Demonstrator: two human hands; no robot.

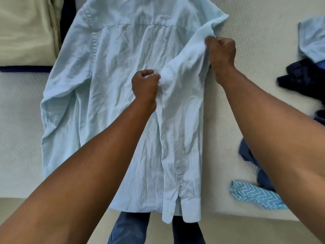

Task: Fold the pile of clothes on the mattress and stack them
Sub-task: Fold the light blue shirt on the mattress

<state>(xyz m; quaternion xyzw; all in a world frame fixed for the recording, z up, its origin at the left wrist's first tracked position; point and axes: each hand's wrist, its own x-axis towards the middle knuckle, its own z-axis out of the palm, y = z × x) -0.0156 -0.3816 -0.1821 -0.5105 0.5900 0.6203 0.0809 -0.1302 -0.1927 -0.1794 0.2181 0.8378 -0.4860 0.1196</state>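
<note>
The shirt (109, 85) lies back-up across the mattress (246, 50), reaching past its near edge. The left hand (145, 83) pinches its middle; the right hand (222, 51) grips its folded-in sleeve (186, 57). Unfolded clothes (302, 74) lie along the right edge.

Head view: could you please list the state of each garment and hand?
Light blue shirt: spread out, back up, one sleeve folded inward.
Left hand: pinching the sleeve.
Right hand: gripping the sleeve higher up.
Beige garment: folded.
Navy garment: crumpled.
Zigzag cloth: crumpled.
</note>
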